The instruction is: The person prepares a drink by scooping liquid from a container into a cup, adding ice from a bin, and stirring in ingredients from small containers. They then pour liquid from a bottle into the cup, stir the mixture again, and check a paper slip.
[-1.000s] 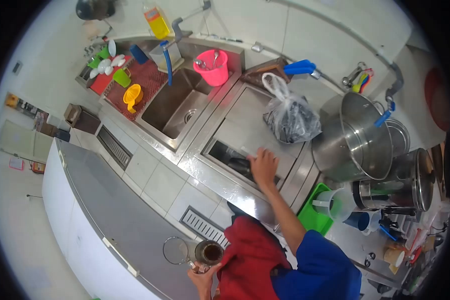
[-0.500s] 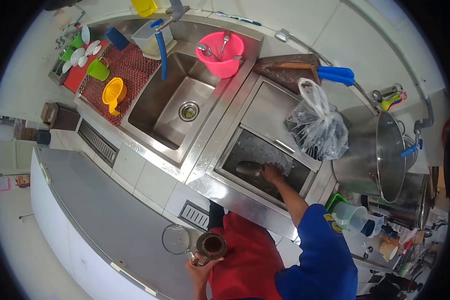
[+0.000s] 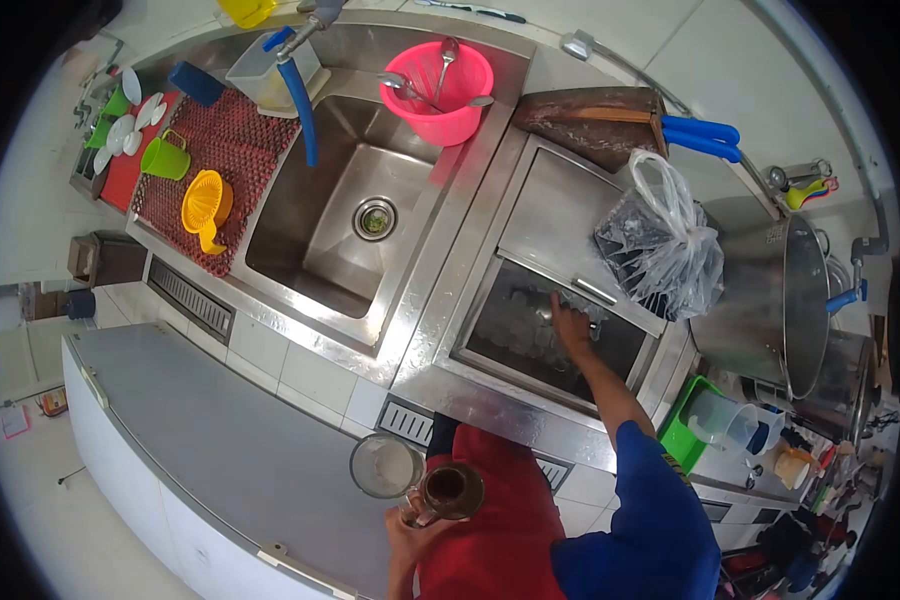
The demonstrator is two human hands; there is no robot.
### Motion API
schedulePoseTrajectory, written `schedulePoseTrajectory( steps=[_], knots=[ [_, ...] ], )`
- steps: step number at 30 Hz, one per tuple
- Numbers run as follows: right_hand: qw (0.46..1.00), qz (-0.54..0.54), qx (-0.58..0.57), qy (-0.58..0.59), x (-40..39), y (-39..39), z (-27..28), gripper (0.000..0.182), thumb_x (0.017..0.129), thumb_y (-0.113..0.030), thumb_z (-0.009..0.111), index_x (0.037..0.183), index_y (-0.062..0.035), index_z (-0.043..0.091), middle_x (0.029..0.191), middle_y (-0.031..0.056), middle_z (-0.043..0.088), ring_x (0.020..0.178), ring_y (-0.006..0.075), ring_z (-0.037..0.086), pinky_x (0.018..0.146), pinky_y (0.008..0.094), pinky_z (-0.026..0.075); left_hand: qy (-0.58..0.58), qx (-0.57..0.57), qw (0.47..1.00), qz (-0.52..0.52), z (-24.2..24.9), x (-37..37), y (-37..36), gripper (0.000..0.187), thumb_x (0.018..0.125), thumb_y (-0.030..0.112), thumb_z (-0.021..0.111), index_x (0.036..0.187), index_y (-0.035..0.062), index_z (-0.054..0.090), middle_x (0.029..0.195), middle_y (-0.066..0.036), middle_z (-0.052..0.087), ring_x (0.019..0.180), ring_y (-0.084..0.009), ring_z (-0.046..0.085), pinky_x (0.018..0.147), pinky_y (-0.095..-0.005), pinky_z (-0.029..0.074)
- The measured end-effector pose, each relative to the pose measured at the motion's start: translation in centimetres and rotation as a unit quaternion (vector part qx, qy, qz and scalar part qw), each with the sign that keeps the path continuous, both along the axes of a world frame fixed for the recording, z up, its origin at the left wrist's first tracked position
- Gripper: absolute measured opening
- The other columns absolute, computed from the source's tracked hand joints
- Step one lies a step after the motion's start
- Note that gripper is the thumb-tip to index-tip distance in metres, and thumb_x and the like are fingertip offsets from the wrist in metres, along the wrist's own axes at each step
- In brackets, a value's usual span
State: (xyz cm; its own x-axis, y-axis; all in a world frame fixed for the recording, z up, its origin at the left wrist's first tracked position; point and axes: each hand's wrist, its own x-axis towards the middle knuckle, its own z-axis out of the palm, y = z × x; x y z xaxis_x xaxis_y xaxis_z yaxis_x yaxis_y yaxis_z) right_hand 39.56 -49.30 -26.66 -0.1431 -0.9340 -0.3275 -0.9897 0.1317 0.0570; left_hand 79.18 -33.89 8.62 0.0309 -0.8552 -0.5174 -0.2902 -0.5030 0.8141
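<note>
Well, the right hand (image 3: 572, 328) is down in the ice bin (image 3: 470, 300), nearest the scoop (image 3: 543, 312), just off its fingertips; I cannot tell whether it grips it, nor which way the scoop's long axis runs. Well apart, nearer the body, the left hand (image 3: 410, 538) clasps a clear mug (image 3: 385, 468) and a dark mug (image 3: 453, 490) side by side.

A short-sleeved blue shirt (image 3: 635, 545) is worn with a red apron-like garment (image 3: 492, 520); the right sleeve (image 3: 638, 475) is marked in yellow.

Brown liquid (image 3: 449, 487), pink bucket (image 3: 436, 124), blue sleeve (image 3: 638, 500)
</note>
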Motion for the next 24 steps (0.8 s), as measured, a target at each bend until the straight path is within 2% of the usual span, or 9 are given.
schedulePoseTrajectory(
  steps=[4, 6, 10, 12, 13, 15, 18, 21, 24],
  knots=[
    [0.988, -0.034, 0.075, -0.130, 0.7, 0.6, -2.7, 0.047, 0.097, -0.018, 0.047, 0.143, -0.0086, 0.048, 0.094, 0.0238, 0.073, 0.082, 0.0403, 0.073, 0.071, 0.0541, 0.058, 0.018, -0.017, 1.000, 0.014, -1.0, 0.1, 0.1, 0.049, 0.061, 0.010, 0.100, 0.063, 0.0097, 0.051, 0.064, 0.005, 0.060, 0.065, -0.0027, 0.057, 0.057, -0.0239, 0.046],
    [0.974, 0.115, 0.122, -0.152, 2.1, -1.3, -1.3, 0.052, 0.096, -0.017, 0.049, 0.147, -0.0106, 0.045, 0.098, 0.0239, 0.073, 0.087, 0.0397, 0.074, 0.076, 0.0531, 0.058, 0.009, 0.000, 1.000, 0.010, -0.6, -0.3, -0.3, 0.050, 0.061, 0.009, 0.100, 0.063, 0.0102, 0.050, 0.065, 0.005, 0.060, 0.066, -0.0029, 0.057, 0.058, -0.0241, 0.047],
    [0.947, 0.044, 0.221, -0.228, 3.4, -3.5, -0.9, 0.054, 0.095, -0.016, 0.050, 0.148, -0.0060, 0.043, 0.098, 0.0253, 0.072, 0.092, 0.0413, 0.072, 0.082, 0.0513, 0.057, -0.015, 0.022, 1.000, -0.013, -0.9, 0.0, 0.0, 0.057, 0.062, 0.005, 0.099, 0.060, 0.0126, 0.042, 0.063, 0.006, 0.056, 0.064, -0.0028, 0.054, 0.057, -0.0239, 0.044],
    [0.886, -0.015, 0.208, -0.414, 2.9, -2.6, -0.1, 0.052, 0.096, -0.014, 0.049, 0.147, -0.0021, 0.044, 0.117, 0.0286, 0.068, 0.112, 0.0419, 0.066, 0.099, 0.0473, 0.052, -0.008, 0.017, 1.000, -0.019, -0.7, 0.3, 0.0, 0.060, 0.063, 0.004, 0.098, 0.060, 0.0131, 0.039, 0.062, 0.006, 0.052, 0.063, -0.0027, 0.050, 0.056, -0.0238, 0.042],
    [0.886, -0.014, 0.207, -0.415, 2.7, -2.1, 0.1, 0.052, 0.096, -0.014, 0.049, 0.147, -0.0021, 0.044, 0.117, 0.0286, 0.068, 0.112, 0.0419, 0.066, 0.099, 0.0473, 0.052, 0.004, 0.011, 1.000, -0.024, -0.6, 0.3, -0.1, 0.062, 0.063, 0.004, 0.098, 0.060, 0.0137, 0.036, 0.062, 0.007, 0.048, 0.062, -0.0026, 0.047, 0.055, -0.0237, 0.039],
    [0.841, 0.017, 0.132, -0.524, 1.9, -1.1, 0.4, 0.055, 0.097, -0.013, 0.049, 0.150, 0.0006, 0.039, 0.140, 0.0305, 0.055, 0.134, 0.0399, 0.051, 0.115, 0.0439, 0.039, 0.004, 0.011, 1.000, -0.025, -0.9, 0.3, -0.1, 0.063, 0.063, 0.004, 0.098, 0.060, 0.0137, 0.036, 0.062, 0.007, 0.046, 0.061, -0.0026, 0.044, 0.054, -0.0237, 0.037],
    [0.871, 0.018, 0.130, -0.473, 0.4, -0.2, 1.1, 0.058, 0.098, -0.013, 0.047, 0.153, 0.0027, 0.034, 0.154, 0.0302, 0.041, 0.147, 0.0382, 0.037, 0.122, 0.0418, 0.027, 0.001, 0.001, 0.999, -0.039, -0.5, 0.4, -0.8, 0.064, 0.064, 0.005, 0.098, 0.060, 0.0138, 0.035, 0.062, 0.008, 0.043, 0.061, -0.0028, 0.041, 0.054, -0.0239, 0.034],
    [0.861, -0.021, 0.074, -0.503, -1.4, 0.7, -0.3, 0.057, 0.100, -0.016, 0.046, 0.153, -0.0002, 0.034, 0.150, 0.0295, 0.045, 0.146, 0.0375, 0.038, 0.122, 0.0393, 0.028, 0.000, -0.008, 0.998, -0.062, 0.4, -0.2, -2.0, 0.064, 0.065, 0.009, 0.099, 0.060, 0.0138, 0.035, 0.062, 0.008, 0.043, 0.061, -0.0029, 0.039, 0.053, -0.0238, 0.033],
    [0.891, -0.017, 0.092, -0.445, -2.1, 0.2, 5.6, 0.059, 0.101, -0.019, 0.045, 0.155, -0.0004, 0.031, 0.148, 0.0308, 0.047, 0.144, 0.0373, 0.041, 0.120, 0.0407, 0.031, -0.015, -0.005, 0.995, -0.100, 0.6, -0.3, -3.3, 0.061, 0.067, 0.014, 0.098, 0.061, 0.0125, 0.037, 0.061, 0.007, 0.048, 0.061, -0.0026, 0.043, 0.055, -0.0232, 0.038]
  ],
)
